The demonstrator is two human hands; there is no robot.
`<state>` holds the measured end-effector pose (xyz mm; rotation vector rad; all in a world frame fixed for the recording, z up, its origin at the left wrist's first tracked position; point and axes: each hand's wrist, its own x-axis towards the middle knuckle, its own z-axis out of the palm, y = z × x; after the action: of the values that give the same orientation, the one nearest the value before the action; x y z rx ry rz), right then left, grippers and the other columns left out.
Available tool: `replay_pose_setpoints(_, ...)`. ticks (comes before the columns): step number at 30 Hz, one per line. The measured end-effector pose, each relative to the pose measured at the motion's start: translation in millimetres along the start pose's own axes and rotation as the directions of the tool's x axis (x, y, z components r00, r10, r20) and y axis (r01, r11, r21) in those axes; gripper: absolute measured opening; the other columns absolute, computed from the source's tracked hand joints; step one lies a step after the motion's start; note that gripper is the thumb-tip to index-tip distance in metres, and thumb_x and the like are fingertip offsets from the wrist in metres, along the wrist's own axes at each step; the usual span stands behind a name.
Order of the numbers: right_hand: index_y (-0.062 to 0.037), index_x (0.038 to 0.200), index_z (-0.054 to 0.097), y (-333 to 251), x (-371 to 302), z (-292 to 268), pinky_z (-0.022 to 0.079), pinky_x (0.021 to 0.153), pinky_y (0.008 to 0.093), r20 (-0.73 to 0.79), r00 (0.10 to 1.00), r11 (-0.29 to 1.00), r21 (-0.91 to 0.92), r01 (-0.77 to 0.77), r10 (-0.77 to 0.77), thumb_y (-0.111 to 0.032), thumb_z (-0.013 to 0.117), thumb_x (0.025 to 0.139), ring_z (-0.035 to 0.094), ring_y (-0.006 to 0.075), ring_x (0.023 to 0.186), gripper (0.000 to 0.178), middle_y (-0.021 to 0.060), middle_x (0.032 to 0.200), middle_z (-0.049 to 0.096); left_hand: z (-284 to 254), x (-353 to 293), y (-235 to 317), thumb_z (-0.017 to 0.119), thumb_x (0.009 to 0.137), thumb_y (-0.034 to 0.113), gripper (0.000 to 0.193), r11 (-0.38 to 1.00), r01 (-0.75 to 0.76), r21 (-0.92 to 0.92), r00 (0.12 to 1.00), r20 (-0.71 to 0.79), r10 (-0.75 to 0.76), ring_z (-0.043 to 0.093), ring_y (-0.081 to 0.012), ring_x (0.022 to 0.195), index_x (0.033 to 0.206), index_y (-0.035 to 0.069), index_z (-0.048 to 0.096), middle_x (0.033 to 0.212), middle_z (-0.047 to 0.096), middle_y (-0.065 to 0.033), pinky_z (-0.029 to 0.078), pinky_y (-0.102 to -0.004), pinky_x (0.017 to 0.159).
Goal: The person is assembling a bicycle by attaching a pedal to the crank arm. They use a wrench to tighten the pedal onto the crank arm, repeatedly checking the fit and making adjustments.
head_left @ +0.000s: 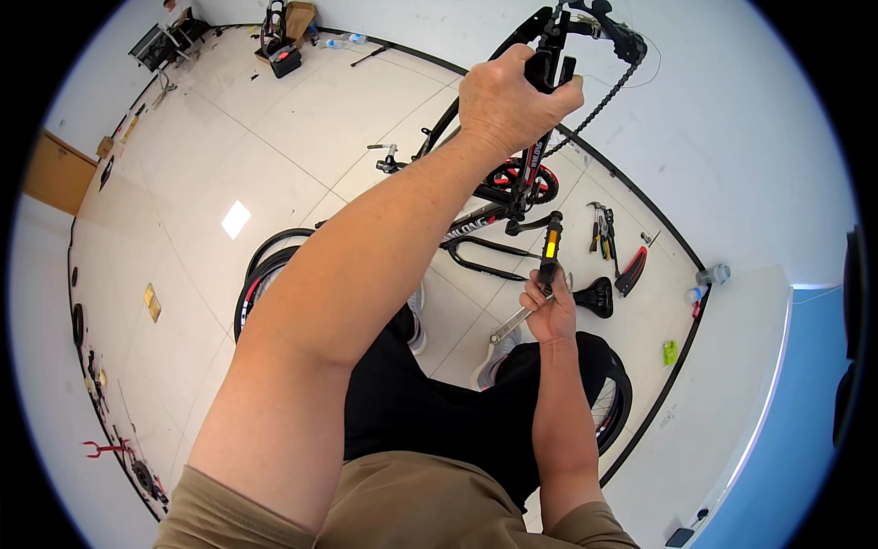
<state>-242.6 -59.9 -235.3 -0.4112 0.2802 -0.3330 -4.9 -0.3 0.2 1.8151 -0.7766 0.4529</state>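
1 pedal [551, 244], 1 saddle [597, 298], 1 pr. shoes [494, 363]

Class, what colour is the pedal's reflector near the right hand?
The reflector is yellow-orange; see the head view.

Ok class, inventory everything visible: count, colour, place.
Metal bicycle frame: 1, black, upper centre
Linked metal chain: 1, dark, upper right
Metal wrench: 1, silver, centre right
Flat pedal: 1, black-yellow, above wrench
Smooth saddle: 1, black, right of wrench
Tyred wheels: 2 or more, black, both sides
Slim hand tools: several, mixed, right floor
Curved blade-like piece: 1, red-black, right floor
Small packet: 1, green, right floor
Plastic bottles: several, clear, right, top
Cardboard box: 1, brown, top
Scattered far parts: many, unclear, left
Left grip: 1, bare, on frame
Right grip: 1, bare, on wrench
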Motion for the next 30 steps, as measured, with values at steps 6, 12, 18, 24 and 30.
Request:
replay_pose_setpoints(6,-0.0197,0.119,0.065,5,3,9,0.034,0.055,0.0249,0.005,1.0,1.0,-0.019,-0.021,0.021,-0.027,0.066,0.097,0.042,0.0097,0.061,0.024,0.0043,0.089,0.059,0,0,-2,0.073,0.07,0.047,0.042,1.0,0.007,-0.002,1.0,0.01,-0.007,0.069,-0.0255,0.059,0.077,0.007,0.066,0.064,0.069,-0.0059,0.058,-0.0374,0.065)
replay_pose_setpoints(12,-0.0193,0.119,0.064,8,4,9,0.035,0.054,0.0252,-0.022,0.999,0.999,-0.014,-0.03,0.03,-0.026,0.065,0.097,0.043,0.0101,0.061,0.022,0.0057,0.088,0.06,-2,-1,2,0.073,0.07,0.048,0.043,0.998,0.058,-0.026,0.997,0.056,-0.056,0.067,-0.0235,0.06,0.077,0.005,0.066,0.064,0.068,-0.0056,0.057,-0.0354,0.066)
replay_pose_setpoints(18,-0.0155,0.116,0.062,8,5,11,0.035,0.055,0.0242,0.016,0.999,0.999,-0.031,-0.031,0.031,-0.029,0.063,0.098,0.045,0.0094,0.062,0.022,0.0073,0.093,0.064,-1,-1,0,0.075,0.07,0.044,0.041,0.999,0.036,-0.03,0.999,0.013,-0.036,0.064,-0.0193,0.055,0.071,0.004,0.063,0.059,0.065,-0.004,0.055,-0.0321,0.063)
replay_pose_setpoints(24,-0.0158,0.12,0.062,14,7,22,0.034,0.055,0.0245,0.002,0.999,0.998,-0.043,-0.039,0.039,-0.025,0.066,0.097,0.043,0.0088,0.061,0.025,0.0042,0.089,0.06,-2,-1,2,0.075,0.069,0.044,0.041,0.997,0.056,-0.051,0.998,0.033,-0.055,0.064,-0.0198,0.056,0.072,0.004,0.064,0.06,0.066,-0.0041,0.055,-0.0327,0.064)
replay_pose_setpoints(30,-0.0157,0.12,0.062,25,13,34,0.033,0.055,0.0244,0.001,0.997,0.996,-0.053,-0.073,0.073,-0.024,0.067,0.096,0.042,0.0084,0.061,0.026,0.0017,0.089,0.059,-1,-1,0,0.074,0.069,0.044,0.041,0.998,0.038,-0.059,0.999,0.023,-0.036,0.064,-0.0203,0.056,0.072,0.005,0.064,0.061,0.067,-0.0046,0.055,-0.0325,0.064)
